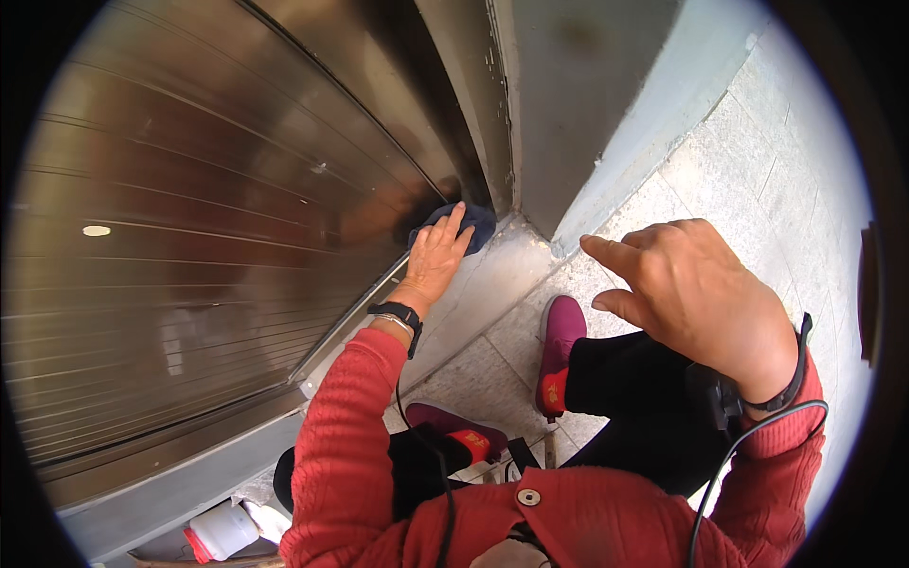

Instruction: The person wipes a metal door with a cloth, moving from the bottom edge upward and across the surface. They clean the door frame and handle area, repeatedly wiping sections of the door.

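My left hand (437,253) presses a dark blue cloth (478,223) against the bottom corner of a ribbed stainless-steel door (218,218), close to the door frame. The fingers lie flat over the cloth, which is mostly hidden under them. My right hand (696,293) hovers in the air above the floor with its fingers apart, index finger pointing left, holding nothing. Both wrists wear dark bands with cables running down red knitted sleeves.
A grey painted wall (615,104) meets the door frame at the corner. Pale stone floor tiles (757,161) lie to the right. My two maroon shoes (561,350) stand on the threshold. A white plastic bottle with a red cap (220,532) lies at lower left.
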